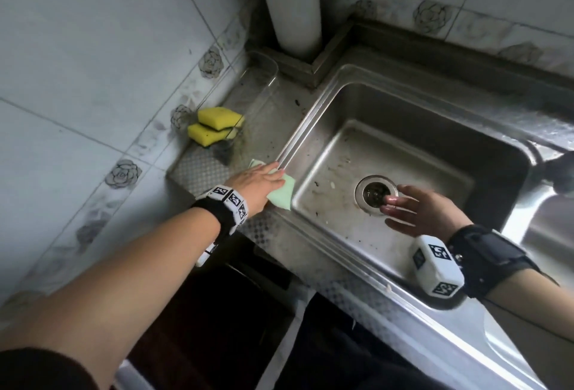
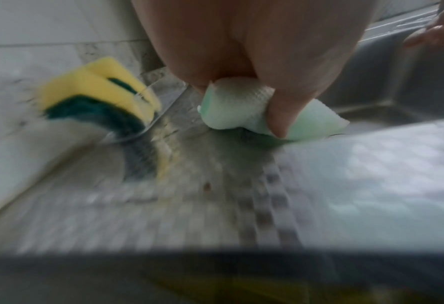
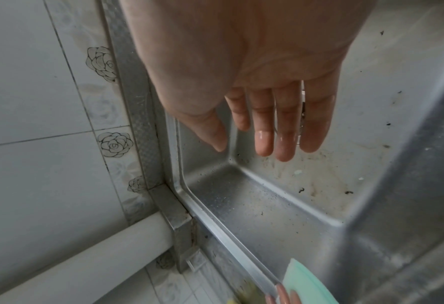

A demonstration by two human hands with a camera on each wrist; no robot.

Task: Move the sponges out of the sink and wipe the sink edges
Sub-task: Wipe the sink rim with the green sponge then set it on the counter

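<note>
The left hand [image 1: 259, 183] is down on the left rim of the sink [image 1: 289, 144], fingers curled around a pale green cloth [image 1: 281, 195] and pressing it onto the metal edge. From the left wrist view the thumb and fingers [image 2: 280, 115] plainly pinch the bunched cloth against the steel (that picture is smeared by motion, so finer detail is lost). One corner of the cloth hangs just over the rim toward the basin.

The right hand [image 1: 425, 211] hovers above the basin near the drain [image 1: 376, 192], holding nothing; its fingers [image 3: 265, 142] are straight and lie loosely side by side, the thumb a little apart, and the fingertips look wet.

Two yellow sponges [image 1: 214, 125] with dark green scouring backs sit stacked on the steel bench [image 1: 198, 169] left of the sink, up against the tiled wall [image 1: 93, 79] and well apart from the basin. They rest at the near end of a clear plastic tray [image 1: 262, 74], though whether inside it or only against it I cannot tell. A white pipe [image 1: 290, 1] stands in the corner behind. Dark specks dot the basin floor.
</note>
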